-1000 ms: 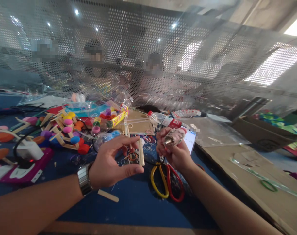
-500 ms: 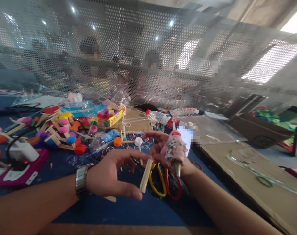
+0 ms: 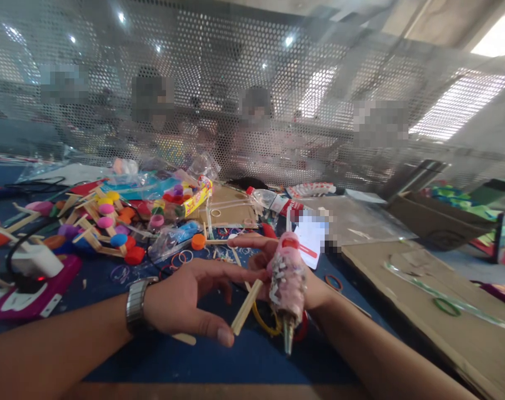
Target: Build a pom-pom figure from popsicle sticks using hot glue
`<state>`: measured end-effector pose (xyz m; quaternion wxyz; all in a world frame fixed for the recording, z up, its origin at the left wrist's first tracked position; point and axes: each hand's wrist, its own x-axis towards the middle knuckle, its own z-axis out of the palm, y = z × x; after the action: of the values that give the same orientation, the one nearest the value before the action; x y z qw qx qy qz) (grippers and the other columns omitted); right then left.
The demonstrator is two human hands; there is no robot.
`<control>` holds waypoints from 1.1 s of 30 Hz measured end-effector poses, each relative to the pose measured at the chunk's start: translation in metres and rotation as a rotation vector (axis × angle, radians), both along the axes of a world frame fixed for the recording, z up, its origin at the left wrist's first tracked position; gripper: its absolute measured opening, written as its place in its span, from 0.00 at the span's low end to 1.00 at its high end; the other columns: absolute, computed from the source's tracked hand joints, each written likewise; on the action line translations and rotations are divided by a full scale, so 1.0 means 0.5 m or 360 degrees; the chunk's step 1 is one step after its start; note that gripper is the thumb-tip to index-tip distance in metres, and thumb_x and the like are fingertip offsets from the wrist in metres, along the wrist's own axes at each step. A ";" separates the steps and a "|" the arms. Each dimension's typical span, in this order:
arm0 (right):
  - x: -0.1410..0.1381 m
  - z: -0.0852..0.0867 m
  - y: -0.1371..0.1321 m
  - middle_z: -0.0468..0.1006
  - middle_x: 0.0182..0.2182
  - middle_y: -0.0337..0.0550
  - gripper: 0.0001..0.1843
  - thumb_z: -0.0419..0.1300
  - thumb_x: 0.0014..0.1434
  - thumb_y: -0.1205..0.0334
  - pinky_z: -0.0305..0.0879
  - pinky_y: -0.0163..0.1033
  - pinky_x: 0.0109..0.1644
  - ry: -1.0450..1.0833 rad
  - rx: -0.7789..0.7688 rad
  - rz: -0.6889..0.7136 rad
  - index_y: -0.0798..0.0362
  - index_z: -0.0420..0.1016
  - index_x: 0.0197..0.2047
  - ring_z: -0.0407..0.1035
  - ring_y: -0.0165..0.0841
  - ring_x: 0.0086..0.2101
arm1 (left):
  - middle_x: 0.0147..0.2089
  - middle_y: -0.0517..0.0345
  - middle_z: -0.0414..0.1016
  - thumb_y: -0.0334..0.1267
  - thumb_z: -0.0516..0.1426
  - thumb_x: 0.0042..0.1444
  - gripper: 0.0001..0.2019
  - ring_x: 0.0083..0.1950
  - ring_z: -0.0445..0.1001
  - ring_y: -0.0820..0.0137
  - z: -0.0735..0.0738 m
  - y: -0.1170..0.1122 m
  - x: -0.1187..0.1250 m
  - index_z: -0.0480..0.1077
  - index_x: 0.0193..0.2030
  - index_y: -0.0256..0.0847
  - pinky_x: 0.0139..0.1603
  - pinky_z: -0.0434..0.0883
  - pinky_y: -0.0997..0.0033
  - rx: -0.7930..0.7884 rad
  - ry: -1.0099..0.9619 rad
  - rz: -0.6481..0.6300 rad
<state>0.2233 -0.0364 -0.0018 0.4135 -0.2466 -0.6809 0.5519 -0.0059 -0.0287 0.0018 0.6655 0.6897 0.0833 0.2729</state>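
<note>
My left hand (image 3: 185, 300), with a metal watch on its wrist, pinches a flat wooden craft stick (image 3: 246, 306) between thumb and fingertips, tilted over the blue table. My right hand (image 3: 294, 278) is wrapped round a pink glue gun (image 3: 287, 283) speckled with dried glue. Its metal nozzle (image 3: 288, 338) points straight down, a little to the right of the stick's lower end. Yellow and red scissor handles (image 3: 273, 328) lie on the table under both hands, mostly hidden.
Stick-and-bottle-cap models (image 3: 104, 228), bags of caps (image 3: 173, 200), rubber bands (image 3: 181, 258) and a plugged-in white adapter (image 3: 31, 260) crowd the left. A plastic bottle (image 3: 277, 203) lies behind. Cardboard sheets (image 3: 427, 311) cover the right. Other people sit beyond a perforated metal screen (image 3: 252, 100).
My right hand turned the glue gun over, from nozzle pointing left to nozzle pointing down, and lowered it. My left hand tilted the stick and brought it lower, closer to the nozzle.
</note>
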 end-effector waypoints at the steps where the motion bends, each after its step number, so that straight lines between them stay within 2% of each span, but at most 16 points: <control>1: 0.000 0.001 -0.001 0.70 0.27 0.33 0.35 0.76 0.48 0.55 0.54 0.30 0.21 0.0005 0.0015 -0.0007 0.51 0.75 0.58 0.55 0.23 0.21 | 0.63 0.49 0.76 0.38 0.75 0.43 0.36 0.55 0.76 0.59 0.000 -0.001 0.000 0.74 0.61 0.52 0.49 0.71 0.65 -0.0009 0.0003 0.0004; 7: -0.009 0.013 -0.008 0.64 0.20 0.30 0.34 0.75 0.49 0.54 0.48 0.30 0.19 -0.0014 -0.0032 -0.0022 0.49 0.76 0.58 0.51 0.24 0.20 | 0.59 0.49 0.79 0.38 0.75 0.40 0.35 0.53 0.77 0.60 0.006 -0.002 0.004 0.76 0.59 0.51 0.47 0.72 0.65 0.0057 -0.0012 0.0061; 12: -0.013 0.015 -0.011 0.64 0.20 0.30 0.33 0.75 0.49 0.56 0.52 0.30 0.20 0.0049 -0.0056 -0.0058 0.48 0.76 0.58 0.54 0.25 0.20 | 0.58 0.47 0.79 0.40 0.75 0.42 0.36 0.51 0.78 0.59 0.002 0.001 0.002 0.75 0.61 0.50 0.48 0.73 0.63 0.0092 0.0012 0.0081; 14: -0.012 0.013 -0.008 0.71 0.26 0.34 0.33 0.76 0.47 0.58 0.58 0.31 0.21 0.0140 -0.0045 -0.0117 0.47 0.76 0.57 0.55 0.24 0.20 | 0.57 0.47 0.80 0.40 0.75 0.42 0.37 0.50 0.78 0.59 0.000 0.003 0.001 0.74 0.61 0.50 0.48 0.73 0.63 0.0103 0.0045 0.0121; 16: -0.009 0.012 -0.003 0.79 0.37 0.40 0.33 0.78 0.45 0.59 0.64 0.32 0.23 0.0253 -0.0018 -0.0190 0.44 0.76 0.55 0.55 0.22 0.20 | 0.55 0.48 0.82 0.40 0.76 0.41 0.38 0.51 0.78 0.58 -0.004 0.005 0.000 0.74 0.62 0.51 0.48 0.73 0.62 0.0097 0.0049 0.0169; 18: -0.005 0.010 0.001 0.80 0.48 0.45 0.37 0.79 0.43 0.59 0.67 0.34 0.24 0.0342 -0.0003 -0.0236 0.42 0.75 0.56 0.55 0.20 0.20 | 0.54 0.48 0.82 0.40 0.75 0.42 0.37 0.53 0.78 0.57 -0.008 0.007 0.001 0.74 0.62 0.52 0.50 0.73 0.61 0.0061 0.0002 0.0194; 21: 0.000 0.007 0.003 0.78 0.54 0.48 0.43 0.81 0.40 0.58 0.69 0.34 0.26 0.0400 -0.0051 -0.0263 0.41 0.73 0.59 0.58 0.21 0.21 | 0.56 0.48 0.81 0.42 0.74 0.45 0.35 0.54 0.78 0.57 -0.012 0.009 0.005 0.74 0.62 0.54 0.53 0.73 0.57 -0.0035 -0.0112 0.0182; 26: 0.000 0.005 0.000 0.79 0.55 0.48 0.47 0.82 0.37 0.58 0.72 0.35 0.28 0.0414 -0.0105 -0.0213 0.40 0.71 0.60 0.64 0.23 0.23 | 0.53 0.50 0.82 0.40 0.74 0.45 0.33 0.46 0.79 0.65 -0.006 0.008 0.008 0.75 0.60 0.56 0.51 0.74 0.62 -0.0072 -0.0232 0.0216; 33: -0.010 0.006 -0.002 0.80 0.54 0.46 0.47 0.82 0.37 0.58 0.62 0.32 0.20 0.0454 -0.0045 -0.0210 0.38 0.71 0.60 0.58 0.21 0.19 | 0.42 0.55 0.83 0.35 0.75 0.43 0.35 0.39 0.78 0.70 -0.005 0.008 0.007 0.75 0.60 0.54 0.44 0.77 0.67 -0.0007 -0.0213 0.0445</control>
<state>0.2184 -0.0373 0.0013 0.5379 -0.2155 -0.5897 0.5626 -0.0024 -0.0246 -0.0008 0.6267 0.6501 0.1346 0.4081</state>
